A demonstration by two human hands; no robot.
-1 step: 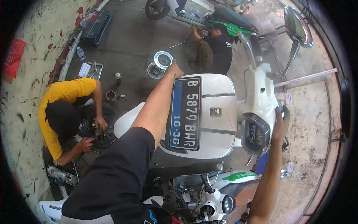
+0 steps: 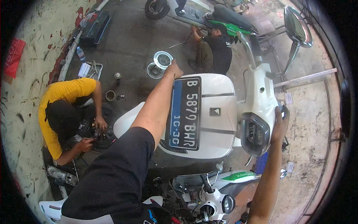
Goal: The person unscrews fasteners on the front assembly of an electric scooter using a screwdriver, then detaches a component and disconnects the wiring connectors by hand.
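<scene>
A white scooter faces me, its front panel (image 2: pixel 220 112) bearing a dark number plate (image 2: pixel 186 112). My left arm stretches across it, and my left hand (image 2: pixel 173 70) is closed at the panel's far edge. Its fingertips are hidden, so what it grips cannot be made out. Right beside that hand is a shiny round metal disc (image 2: pixel 162 55), overlapping a duller round disc (image 2: pixel 155 72). My right hand (image 2: pixel 280 125) is wrapped round the near end of the handlebar, next to the headlight (image 2: pixel 255 135). The grip is mostly covered by that hand.
A person in yellow (image 2: pixel 71 86) works on dark parts at left; another in black (image 2: pixel 218 50) crouches by a green-and-white scooter (image 2: pixel 231 26). Another scooter (image 2: pixel 216 201) stands close at the near side. A toolbox (image 2: pixel 96 28), bottle (image 2: pixel 81 53) and tin (image 2: pixel 110 95) sit on the floor.
My hands and the scooter hold still. The crouching person's arms have shifted slightly.
</scene>
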